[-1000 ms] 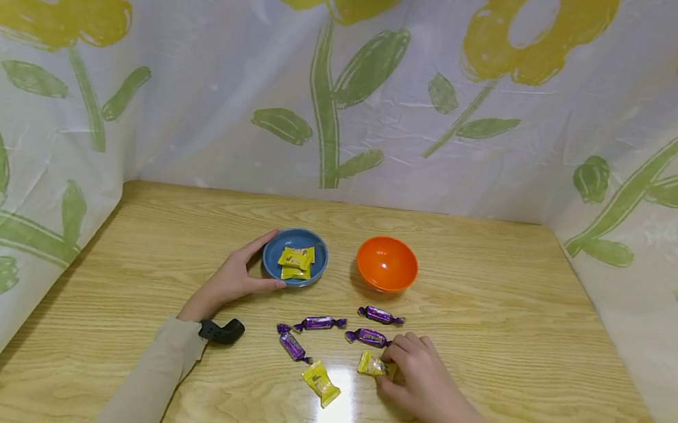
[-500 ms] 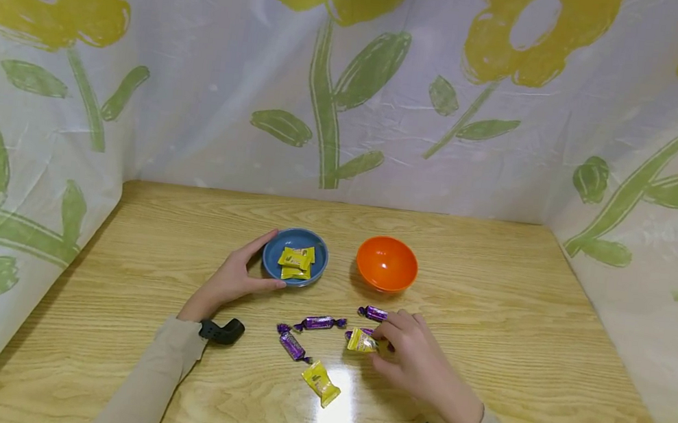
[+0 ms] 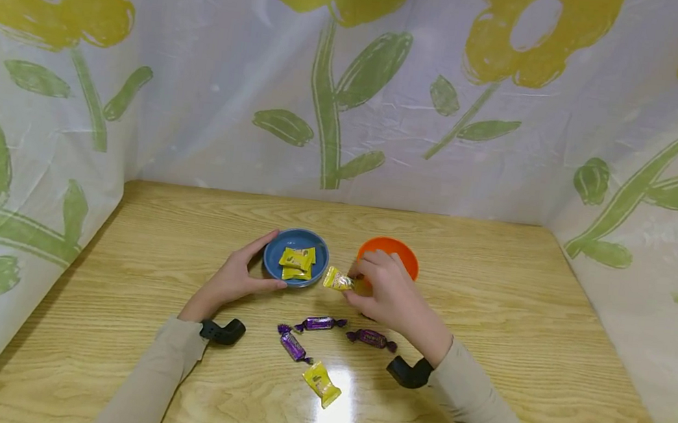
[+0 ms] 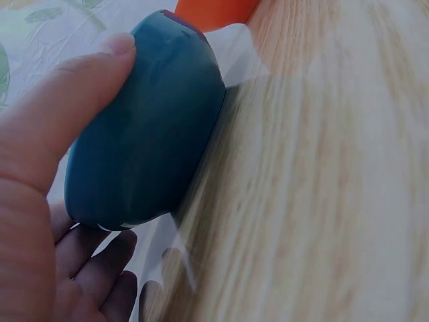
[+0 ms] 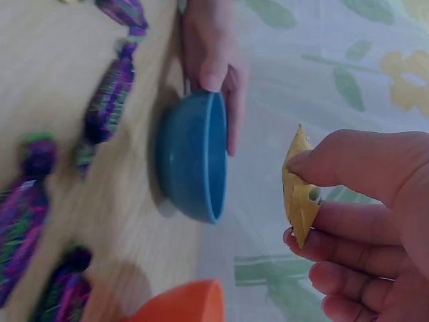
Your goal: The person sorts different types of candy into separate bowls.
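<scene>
My left hand (image 3: pixel 237 271) grips the side of the blue bowl (image 3: pixel 295 237), thumb at the near rim and fingers on the far side. Several yellow-wrapped candies (image 3: pixel 296 260) lie inside that bowl. Between thumb and fingertips my right hand (image 3: pixel 392 293) pinches another yellow-wrapped candy (image 5: pixel 299 194), held up off the table just right of the blue bowl. The orange bowl (image 3: pixel 411 259) stands behind the right hand, which partly covers it in the head view.
Purple twist-wrapped candies lie in front of the bowls: one at the middle (image 3: pixel 319 323), one at the left (image 3: pixel 292 346), one at the right (image 3: pixel 372 339). Nearest the front is a yellow candy (image 3: pixel 321 384). A flowered curtain (image 3: pixel 200 114) borders the wooden table (image 3: pixel 493 283).
My right hand has picked the yellow candy up off the table and carried it forward and left, over the purple candies towards the blue bowl. The left hand stays where it was.
</scene>
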The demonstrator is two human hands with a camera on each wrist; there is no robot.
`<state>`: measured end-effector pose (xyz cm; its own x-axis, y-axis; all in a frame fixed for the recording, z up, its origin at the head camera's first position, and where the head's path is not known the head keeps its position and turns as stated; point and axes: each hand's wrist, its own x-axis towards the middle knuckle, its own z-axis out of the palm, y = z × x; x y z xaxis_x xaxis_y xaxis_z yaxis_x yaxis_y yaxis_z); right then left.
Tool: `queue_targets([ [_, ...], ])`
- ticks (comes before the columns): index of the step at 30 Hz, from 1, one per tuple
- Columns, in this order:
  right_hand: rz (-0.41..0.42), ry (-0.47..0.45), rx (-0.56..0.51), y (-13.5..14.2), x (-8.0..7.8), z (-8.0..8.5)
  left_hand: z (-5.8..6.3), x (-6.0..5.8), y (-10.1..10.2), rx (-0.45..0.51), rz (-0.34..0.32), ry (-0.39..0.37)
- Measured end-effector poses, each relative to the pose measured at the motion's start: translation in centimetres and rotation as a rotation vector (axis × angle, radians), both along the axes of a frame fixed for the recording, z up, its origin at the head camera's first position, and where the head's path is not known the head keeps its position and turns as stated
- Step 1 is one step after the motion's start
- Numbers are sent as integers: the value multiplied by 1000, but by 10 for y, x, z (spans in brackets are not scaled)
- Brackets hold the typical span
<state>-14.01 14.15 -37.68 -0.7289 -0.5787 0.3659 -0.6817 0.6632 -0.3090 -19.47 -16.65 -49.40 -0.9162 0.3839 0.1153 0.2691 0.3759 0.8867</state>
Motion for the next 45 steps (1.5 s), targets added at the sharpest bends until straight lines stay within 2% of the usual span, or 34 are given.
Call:
queue_targets([
  [8,-1,-115,22,-33,-44,0,1,1,0,16,1,-5],
  [13,-10,-105,115,-53,-68,-14,1,1,0,12,-1,-5],
  [17,-16,-75,220,-67,-80,-26,14,7,3,12,-3,-24],
  [20,-13,-61,276,-76,-83,-31,27,12,6,16,-4,-52],
  [22,-13,-56,303,-80,-84,-33,29,13,6,19,-6,-63],
  [28,-24,-55,350,-88,-86,-36,8,3,2,17,-3,-62],
  [30,-30,-49,365,-89,-87,-37,5,2,1,26,-3,-54],
  [39,-43,-22,397,-90,-87,-40,2,2,0,38,-4,-32],
  [45,-40,-38,382,-89,-86,-39,1,1,0,43,-15,-36],
])
